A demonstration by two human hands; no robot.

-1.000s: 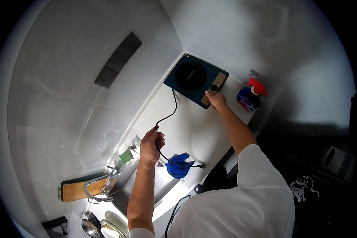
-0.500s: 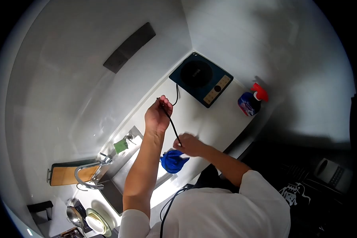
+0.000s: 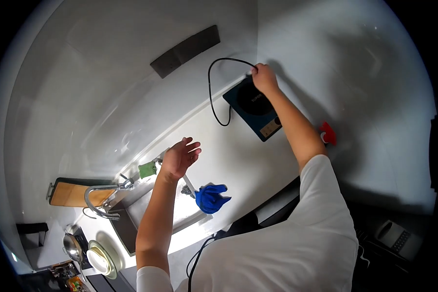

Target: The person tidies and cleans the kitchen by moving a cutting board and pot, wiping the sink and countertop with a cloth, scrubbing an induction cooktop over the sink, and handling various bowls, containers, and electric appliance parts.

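Observation:
My right hand (image 3: 264,80) is raised over the far corner of the induction cooktop (image 3: 243,108), its fingers closed on the black power cord (image 3: 209,85). From there the cord arcs left in a wide loop and comes back down to the cooktop's left side. The plug end is hidden in or behind the fingers. My left hand (image 3: 181,158) is held above the counter near the sink, palm up with fingers apart, holding nothing. A crumpled blue cloth (image 3: 211,199) lies below and to the right of it, at the sink's edge.
A dark strip (image 3: 185,51) is fixed to the wall. The sink (image 3: 142,212) has a curved faucet (image 3: 89,194), with a green cloth or sponge (image 3: 147,169) behind. A cutting board (image 3: 80,194) and stacked bowls (image 3: 98,261) stand left. A red-topped spray bottle (image 3: 329,134) is partly behind my right arm.
My right hand has moved from near the blue cloth up to the cooktop's far corner, carrying the cord. My left hand has let go of the cord and opened, and the cord now loops wide.

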